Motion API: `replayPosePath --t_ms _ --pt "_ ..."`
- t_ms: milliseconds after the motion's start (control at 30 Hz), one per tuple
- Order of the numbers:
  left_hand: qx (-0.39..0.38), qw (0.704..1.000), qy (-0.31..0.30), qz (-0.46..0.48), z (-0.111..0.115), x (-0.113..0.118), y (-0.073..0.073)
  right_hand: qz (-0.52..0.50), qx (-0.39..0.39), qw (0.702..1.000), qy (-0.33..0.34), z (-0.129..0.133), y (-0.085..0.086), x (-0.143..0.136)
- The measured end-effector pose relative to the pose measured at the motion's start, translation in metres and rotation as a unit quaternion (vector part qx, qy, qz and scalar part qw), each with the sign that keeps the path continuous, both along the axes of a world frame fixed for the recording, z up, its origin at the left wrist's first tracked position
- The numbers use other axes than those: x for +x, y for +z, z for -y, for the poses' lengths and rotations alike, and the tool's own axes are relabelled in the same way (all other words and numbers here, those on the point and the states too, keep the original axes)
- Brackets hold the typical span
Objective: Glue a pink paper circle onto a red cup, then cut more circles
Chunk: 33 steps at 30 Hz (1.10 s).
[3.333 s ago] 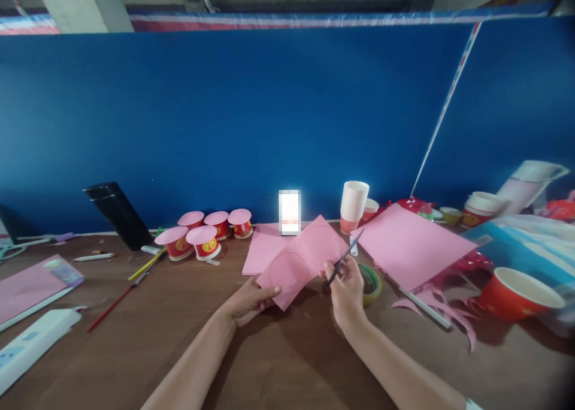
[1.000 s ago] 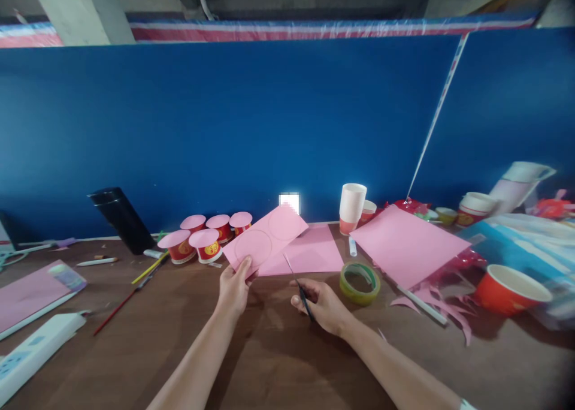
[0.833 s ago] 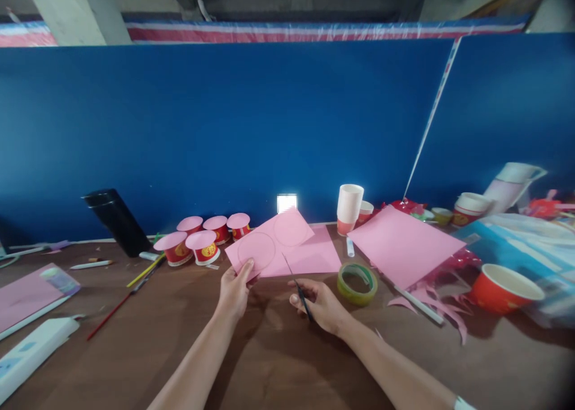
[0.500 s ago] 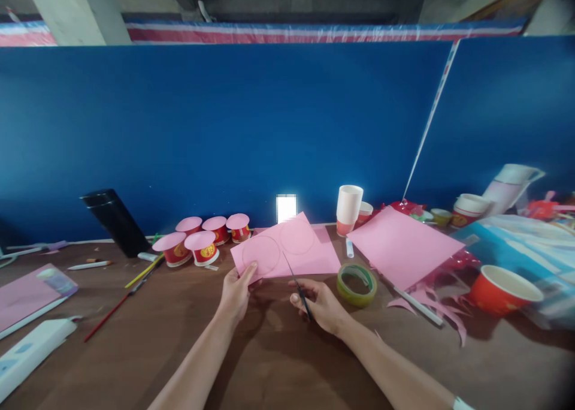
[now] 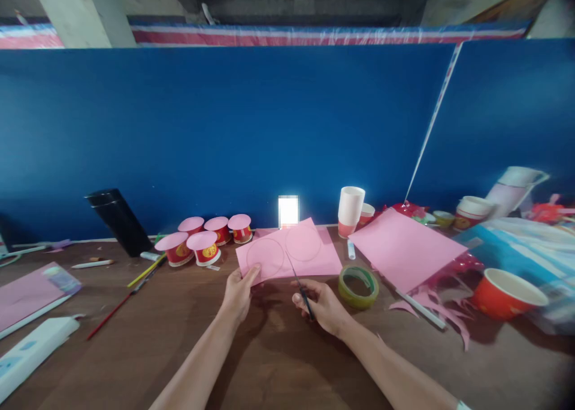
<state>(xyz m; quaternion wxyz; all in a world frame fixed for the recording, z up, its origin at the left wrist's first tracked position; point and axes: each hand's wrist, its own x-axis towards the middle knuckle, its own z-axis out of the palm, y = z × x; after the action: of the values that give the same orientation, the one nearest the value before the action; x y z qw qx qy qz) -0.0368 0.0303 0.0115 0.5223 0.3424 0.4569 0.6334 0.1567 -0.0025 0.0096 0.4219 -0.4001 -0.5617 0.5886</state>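
My left hand (image 5: 241,290) pinches the lower left corner of a pink paper sheet (image 5: 284,237), thumb on top. Two large circles are drawn side by side on that sheet. In my right hand (image 5: 324,305) is a pair of scissors (image 5: 306,299) with dark handles. Their blades point up and away, with the tips at the paper between the two circles. Behind the held sheet lies another pink sheet (image 5: 330,260), flat on the table. Close to my right hand stands a roll of yellowish tape (image 5: 358,287).
Several small red cups with pink paper tops (image 5: 203,248) stand left of the paper. A black bottle (image 5: 119,221) leans behind them. On the right are stacked white cups (image 5: 351,209), a pink sheet (image 5: 406,249), paper scraps (image 5: 449,314) and an orange-red cup (image 5: 510,293). A power strip (image 5: 33,353) lies at left.
The view has shifted slightly. The pink sheet in my left hand appears a little lower and flatter, and the scissors stay at the gap between the circles.
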Motion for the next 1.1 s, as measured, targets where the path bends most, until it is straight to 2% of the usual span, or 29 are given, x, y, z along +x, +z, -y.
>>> replayPosePath --t_ms 333,800,1100 --pt "-0.002 1.000 -0.011 -0.002 -0.0006 -0.0006 -0.0018 0.018 0.000 1.000 0.001 -0.0018 -0.0019 0.0002" --pt "-0.003 1.000 -0.006 -0.004 0.0004 0.0010 0.0013 0.033 -0.010 0.999 -0.020 0.0021 0.0071 -0.0022" --pt "-0.021 1.000 0.003 0.004 0.0020 0.0021 0.0049 0.012 -0.003 1.000 -0.020 -0.0001 0.0015 -0.0016"
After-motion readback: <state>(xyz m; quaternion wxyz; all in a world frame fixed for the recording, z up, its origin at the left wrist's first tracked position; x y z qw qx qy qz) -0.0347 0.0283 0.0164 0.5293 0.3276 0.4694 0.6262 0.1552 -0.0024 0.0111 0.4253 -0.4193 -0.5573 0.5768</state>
